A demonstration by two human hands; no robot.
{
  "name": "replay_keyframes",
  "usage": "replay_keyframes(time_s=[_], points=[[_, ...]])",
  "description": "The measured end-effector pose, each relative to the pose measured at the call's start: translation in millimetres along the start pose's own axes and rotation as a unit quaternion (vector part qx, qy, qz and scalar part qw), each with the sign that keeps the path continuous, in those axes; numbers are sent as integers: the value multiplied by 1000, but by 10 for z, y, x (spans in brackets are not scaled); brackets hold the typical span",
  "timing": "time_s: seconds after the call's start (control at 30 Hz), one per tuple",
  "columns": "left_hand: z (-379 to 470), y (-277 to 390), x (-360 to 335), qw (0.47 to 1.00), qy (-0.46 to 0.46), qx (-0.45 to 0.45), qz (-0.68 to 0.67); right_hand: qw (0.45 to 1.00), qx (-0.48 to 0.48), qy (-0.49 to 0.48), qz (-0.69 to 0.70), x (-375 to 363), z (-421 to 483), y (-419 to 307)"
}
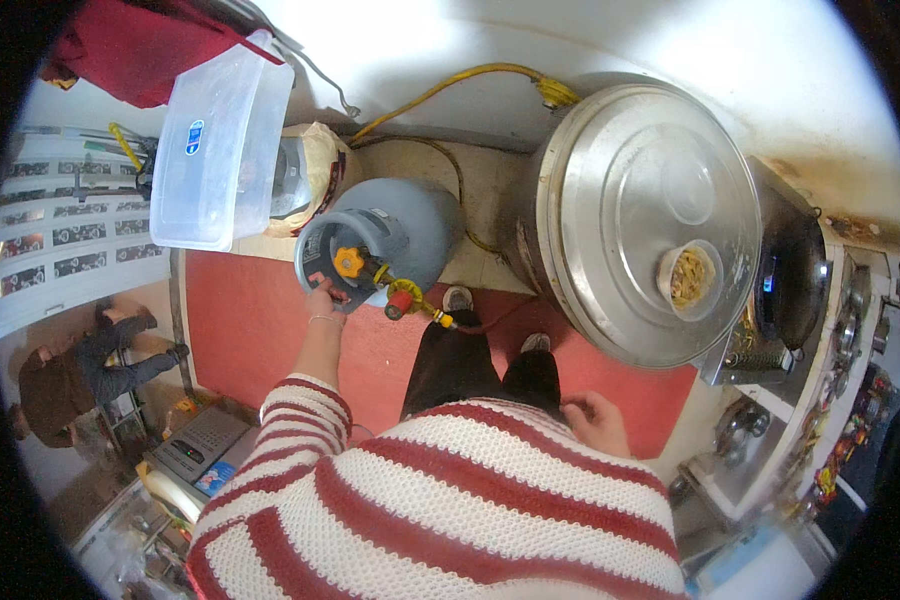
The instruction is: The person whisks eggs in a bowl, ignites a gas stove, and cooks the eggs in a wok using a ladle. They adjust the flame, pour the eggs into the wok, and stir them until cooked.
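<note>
A grey gas cylinder (420,217) leans with its collar ring tilted towards me. My left hand (326,296) grips the near edge of that collar. Inside the ring is an orange valve knob (349,262), joined to a yellow gas regulator with a red cap (398,304). From the regulator's brass fitting a reddish hose (487,328) runs off to the right, towards the large metal drum. My right hand (598,424) hangs beside my right thigh with loosely bent fingers, and no object shows in it.
A lidded metal drum (570,225) at right carries a small tub of yellowish pieces (688,276). Left of the cylinder stand a paper sack (322,165) and a translucent plastic bin (217,150). Another person (67,375) is at far left. Red flooring (247,322) lies below.
</note>
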State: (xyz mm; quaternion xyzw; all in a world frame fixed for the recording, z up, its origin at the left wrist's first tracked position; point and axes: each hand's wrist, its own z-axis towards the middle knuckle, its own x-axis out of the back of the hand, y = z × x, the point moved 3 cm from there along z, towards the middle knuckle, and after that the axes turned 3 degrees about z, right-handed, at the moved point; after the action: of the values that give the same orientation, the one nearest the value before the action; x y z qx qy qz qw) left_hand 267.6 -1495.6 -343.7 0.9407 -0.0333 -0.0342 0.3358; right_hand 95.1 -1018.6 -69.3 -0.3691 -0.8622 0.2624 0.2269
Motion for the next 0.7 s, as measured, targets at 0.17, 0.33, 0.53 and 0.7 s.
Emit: replay_keyframes(time_s=[0.17,0.33,0.53,0.7], points=[[-26,175,-617,999,33,30,23,999,8,9,42,34,-78,149],[54,278,-1530,996,10,-18,91,999,4,39,26,48,-228,211],[43,245,-1496,998,-21,22,62,998,-3,49,44,28,-399,266],[62,216,-1340,998,-10,8,63,995,-35,83,32,108,-498,381]])
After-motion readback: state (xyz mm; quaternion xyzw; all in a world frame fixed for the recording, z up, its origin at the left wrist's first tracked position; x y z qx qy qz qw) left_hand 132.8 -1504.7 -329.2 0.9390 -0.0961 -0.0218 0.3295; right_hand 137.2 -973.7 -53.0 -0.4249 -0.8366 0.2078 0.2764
